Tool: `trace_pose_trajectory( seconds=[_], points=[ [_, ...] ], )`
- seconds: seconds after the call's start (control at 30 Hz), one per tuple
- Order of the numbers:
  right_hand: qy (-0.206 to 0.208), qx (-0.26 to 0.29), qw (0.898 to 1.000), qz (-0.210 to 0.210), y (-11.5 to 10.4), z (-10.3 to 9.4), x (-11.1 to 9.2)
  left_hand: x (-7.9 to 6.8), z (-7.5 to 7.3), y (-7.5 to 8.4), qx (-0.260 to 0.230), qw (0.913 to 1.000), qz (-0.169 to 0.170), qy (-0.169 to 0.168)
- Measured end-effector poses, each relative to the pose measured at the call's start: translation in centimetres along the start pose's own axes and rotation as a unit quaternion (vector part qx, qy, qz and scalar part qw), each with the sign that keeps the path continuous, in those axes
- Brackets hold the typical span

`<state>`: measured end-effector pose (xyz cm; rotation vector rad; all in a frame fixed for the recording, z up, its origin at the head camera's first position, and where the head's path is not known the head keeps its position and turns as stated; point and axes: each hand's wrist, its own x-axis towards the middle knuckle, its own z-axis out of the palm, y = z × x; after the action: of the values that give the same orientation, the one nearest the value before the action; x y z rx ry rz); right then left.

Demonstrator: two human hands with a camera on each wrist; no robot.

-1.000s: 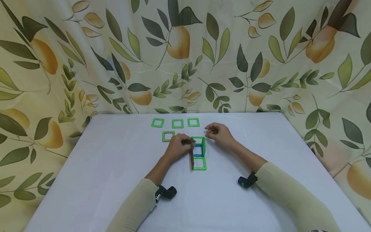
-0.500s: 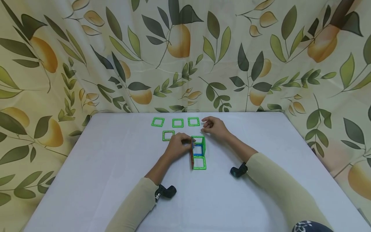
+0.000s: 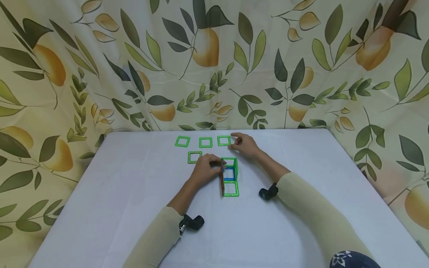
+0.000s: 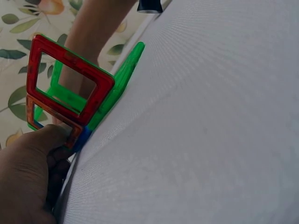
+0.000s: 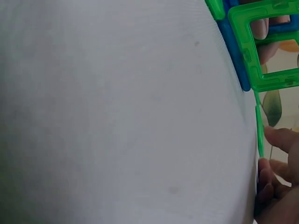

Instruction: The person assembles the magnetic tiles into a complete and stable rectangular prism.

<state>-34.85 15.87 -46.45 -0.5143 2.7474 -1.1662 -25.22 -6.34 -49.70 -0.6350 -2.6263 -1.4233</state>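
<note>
My left hand (image 3: 204,171) pinches the left wall of a small structure of square magnetic tiles. In the left wrist view that wall shows a red tile (image 4: 96,98) and an orange tile (image 4: 72,136), the thumb on the orange one. A blue tile (image 3: 229,179) lies inside between the walls, with a green tile (image 3: 231,195) flat in front of it. A green wall (image 3: 236,169) stands on the right. My right hand (image 3: 246,146) is at a loose green tile (image 3: 223,145), thumb and forefinger spread by its right corners; whether they touch it I cannot tell.
Two more green tiles, one at the far left (image 3: 182,145) and one in the middle (image 3: 205,147), lie along the back of the white table (image 3: 134,223). Another green tile (image 3: 189,158) lies just behind my left hand. A patterned curtain (image 3: 214,93) hangs beyond the back edge.
My right hand has moved left and back, from beside the structure to the right edge of the rear green tile. The left hand and the structure have stayed in place.
</note>
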Motion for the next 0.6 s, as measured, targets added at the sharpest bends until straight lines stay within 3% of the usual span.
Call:
trace_pose_trajectory(
  seconds=[0.27, 0.6],
  points=[
    [-0.017, -0.076, 0.997, 0.001, 0.05, 0.4, 0.79, -0.17, -0.11, -0.06, -0.003, 1.0, -0.002, 0.006],
    [-0.024, -0.107, 0.994, 0.004, -0.58, 0.46, 0.9, -0.14, -0.03, -0.07, -0.007, 1.0, 0.0, 0.001]
  ],
)
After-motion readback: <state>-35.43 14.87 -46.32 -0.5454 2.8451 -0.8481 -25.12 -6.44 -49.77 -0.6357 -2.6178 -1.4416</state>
